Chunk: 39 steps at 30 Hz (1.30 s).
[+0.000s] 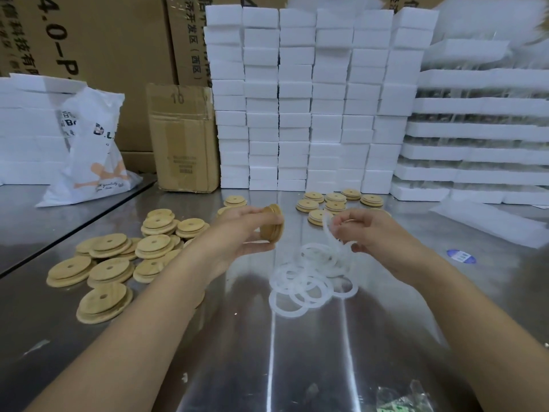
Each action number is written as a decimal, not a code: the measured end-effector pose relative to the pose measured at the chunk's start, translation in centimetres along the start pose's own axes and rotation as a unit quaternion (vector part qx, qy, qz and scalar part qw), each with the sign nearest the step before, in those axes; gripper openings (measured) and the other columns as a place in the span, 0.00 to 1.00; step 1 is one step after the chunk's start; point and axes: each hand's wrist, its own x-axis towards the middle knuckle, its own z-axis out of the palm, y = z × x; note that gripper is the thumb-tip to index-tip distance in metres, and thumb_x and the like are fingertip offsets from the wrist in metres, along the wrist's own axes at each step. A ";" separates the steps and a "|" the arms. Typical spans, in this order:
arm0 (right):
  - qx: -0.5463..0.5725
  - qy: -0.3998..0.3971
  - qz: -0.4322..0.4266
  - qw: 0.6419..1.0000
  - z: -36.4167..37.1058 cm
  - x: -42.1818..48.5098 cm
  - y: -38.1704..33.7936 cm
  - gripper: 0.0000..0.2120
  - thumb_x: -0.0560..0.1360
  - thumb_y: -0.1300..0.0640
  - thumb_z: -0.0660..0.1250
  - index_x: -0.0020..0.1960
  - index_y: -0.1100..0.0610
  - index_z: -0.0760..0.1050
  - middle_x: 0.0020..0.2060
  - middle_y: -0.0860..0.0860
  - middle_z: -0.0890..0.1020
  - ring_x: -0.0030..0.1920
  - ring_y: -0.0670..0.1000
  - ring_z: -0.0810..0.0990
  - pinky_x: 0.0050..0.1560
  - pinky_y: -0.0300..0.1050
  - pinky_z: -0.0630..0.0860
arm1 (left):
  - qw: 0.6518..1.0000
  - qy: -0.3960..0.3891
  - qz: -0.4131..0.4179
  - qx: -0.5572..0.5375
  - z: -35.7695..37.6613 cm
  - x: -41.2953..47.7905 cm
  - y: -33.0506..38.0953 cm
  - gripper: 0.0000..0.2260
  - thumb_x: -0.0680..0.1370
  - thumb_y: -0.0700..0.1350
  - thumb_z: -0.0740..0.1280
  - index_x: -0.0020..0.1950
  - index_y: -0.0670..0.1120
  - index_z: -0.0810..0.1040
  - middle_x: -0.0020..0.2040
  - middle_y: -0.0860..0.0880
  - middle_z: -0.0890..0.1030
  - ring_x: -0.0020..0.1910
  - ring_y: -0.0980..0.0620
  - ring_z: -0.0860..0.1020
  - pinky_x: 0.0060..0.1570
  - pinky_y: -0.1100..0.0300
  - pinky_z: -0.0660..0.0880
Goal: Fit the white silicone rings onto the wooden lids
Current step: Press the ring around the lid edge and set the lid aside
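- The silicone ring (326, 230) looks floppy, light and stretchy. The right hand (371, 233) pinches it by the band, which seems the spot to hold.
- The wooden lid (272, 224) is probably stiff and light. The left hand (237, 230) grips it edge-on, at 9 o'clock of the ring.
- The rings are thin and milky white, with spare rings (300, 286) heaped at 6 o'clock.
- The loose lids (113, 263) are pale discs with a centre hole, at 8 o'clock.

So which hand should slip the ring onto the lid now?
Right. The right hand pinches a ring close beside the lid, which the left hand holds on edge, facing it.
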 end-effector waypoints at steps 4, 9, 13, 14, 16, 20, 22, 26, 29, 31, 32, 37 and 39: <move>0.071 -0.044 -0.015 0.996 1.1 -0.1 -0.6 0.08 0.74 0.57 0.80 0.51 0.50 0.86 0.42 0.47 0.86 0.44 0.45 0.81 0.50 0.44 0.74 | 0.996 0.042 -0.024 -0.081 1.9 -0.2 -0.8 0.13 0.78 0.43 0.79 0.58 0.39 0.82 0.52 0.43 0.85 0.49 0.49 0.85 0.44 0.57 0.86; 0.039 -0.090 -0.053 0.994 2.4 -0.2 -0.7 0.10 0.71 0.49 0.82 0.49 0.50 0.86 0.40 0.48 0.86 0.40 0.44 0.80 0.45 0.42 0.73 | 0.983 0.040 -0.081 -0.162 2.9 0.0 -1.2 0.13 0.86 0.42 0.68 0.65 0.34 0.79 0.56 0.37 0.88 0.47 0.43 0.89 0.39 0.53 0.87; 0.022 -0.092 -0.072 0.993 2.8 -0.1 -0.6 0.08 0.74 0.50 0.80 0.50 0.51 0.87 0.40 0.47 0.86 0.40 0.44 0.80 0.44 0.41 0.74 | 0.990 0.037 -0.078 -0.113 3.3 -0.1 -1.3 0.10 0.88 0.43 0.65 0.66 0.40 0.80 0.49 0.41 0.89 0.44 0.43 0.89 0.39 0.47 0.86; 0.031 -0.095 -0.071 0.992 2.8 -0.1 -0.6 0.07 0.74 0.50 0.80 0.50 0.51 0.87 0.40 0.47 0.86 0.40 0.44 0.80 0.44 0.41 0.74 | 0.991 0.040 -0.071 -0.102 3.4 -0.1 -1.5 0.10 0.88 0.43 0.65 0.66 0.42 0.80 0.49 0.41 0.88 0.44 0.43 0.89 0.40 0.46 0.86; 0.050 -0.097 -0.070 0.992 2.7 0.0 -0.5 0.07 0.75 0.51 0.79 0.50 0.52 0.86 0.41 0.48 0.86 0.40 0.45 0.80 0.43 0.40 0.74 | 0.993 0.034 -0.060 -0.094 3.7 -0.2 -1.5 0.10 0.88 0.44 0.64 0.66 0.44 0.81 0.54 0.40 0.87 0.47 0.41 0.88 0.42 0.47 0.86; 0.041 -0.044 -0.092 0.994 2.9 0.3 -0.2 0.03 0.75 0.55 0.79 0.47 0.53 0.87 0.40 0.49 0.87 0.38 0.43 0.81 0.38 0.32 0.74 | 0.988 -0.024 -0.079 -0.133 4.0 -0.4 -1.3 0.16 0.87 0.53 0.65 0.66 0.43 0.81 0.55 0.40 0.88 0.53 0.38 0.88 0.47 0.44 0.86; 0.045 -0.006 -0.111 0.993 3.1 0.5 0.0 0.02 0.75 0.59 0.79 0.46 0.55 0.86 0.38 0.51 0.88 0.36 0.42 0.83 0.37 0.29 0.74 | 0.987 -0.054 -0.080 -0.131 4.1 -0.5 -1.3 0.18 0.85 0.56 0.66 0.66 0.43 0.83 0.58 0.39 0.88 0.55 0.37 0.88 0.52 0.42 0.86; 0.039 0.044 -0.137 0.989 3.0 0.8 0.2 0.02 0.75 0.64 0.78 0.46 0.60 0.85 0.39 0.51 0.87 0.39 0.44 0.84 0.43 0.34 0.79 | 0.996 -0.073 -0.012 -0.059 4.5 -0.6 -1.8 0.10 0.82 0.40 0.73 0.63 0.47 0.85 0.57 0.40 0.88 0.54 0.41 0.88 0.49 0.47 0.87; 0.021 0.053 -0.140 0.988 2.9 0.9 0.1 0.03 0.75 0.64 0.78 0.46 0.60 0.85 0.39 0.49 0.87 0.39 0.44 0.83 0.44 0.35 0.79 | 0.998 -0.063 0.014 -0.016 4.9 -0.6 -2.2 0.13 0.82 0.35 0.72 0.64 0.48 0.83 0.57 0.42 0.88 0.54 0.43 0.89 0.46 0.50 0.87; 0.015 0.054 -0.139 0.989 2.9 0.8 0.1 0.03 0.75 0.64 0.78 0.46 0.61 0.85 0.39 0.51 0.86 0.39 0.44 0.82 0.42 0.34 0.77 | 0.997 -0.066 0.027 0.002 5.0 -0.7 -2.2 0.13 0.82 0.34 0.71 0.64 0.49 0.83 0.57 0.42 0.88 0.54 0.45 0.89 0.46 0.50 0.87; 0.014 0.052 -0.137 0.989 2.9 0.8 0.1 0.03 0.75 0.64 0.78 0.46 0.61 0.85 0.39 0.50 0.86 0.38 0.43 0.82 0.41 0.32 0.76 | 0.997 -0.067 0.035 0.012 5.0 -0.7 -2.2 0.14 0.83 0.34 0.71 0.64 0.49 0.83 0.57 0.43 0.88 0.55 0.46 0.88 0.46 0.51 0.87; 0.022 0.044 -0.135 0.990 2.6 0.8 0.0 0.01 0.76 0.64 0.77 0.46 0.61 0.85 0.35 0.45 0.86 0.35 0.39 0.82 0.36 0.29 0.74 | 0.993 -0.063 0.076 0.069 4.9 -0.9 -1.9 0.14 0.83 0.36 0.71 0.65 0.51 0.81 0.56 0.46 0.88 0.55 0.46 0.88 0.51 0.45 0.87; 0.020 0.046 -0.132 0.990 2.7 0.7 0.0 0.01 0.76 0.63 0.77 0.47 0.60 0.86 0.36 0.46 0.86 0.36 0.40 0.82 0.36 0.29 0.74 | 0.991 -0.065 0.080 0.079 4.8 -0.9 -1.7 0.14 0.83 0.36 0.71 0.65 0.50 0.81 0.56 0.47 0.88 0.56 0.46 0.88 0.52 0.43 0.87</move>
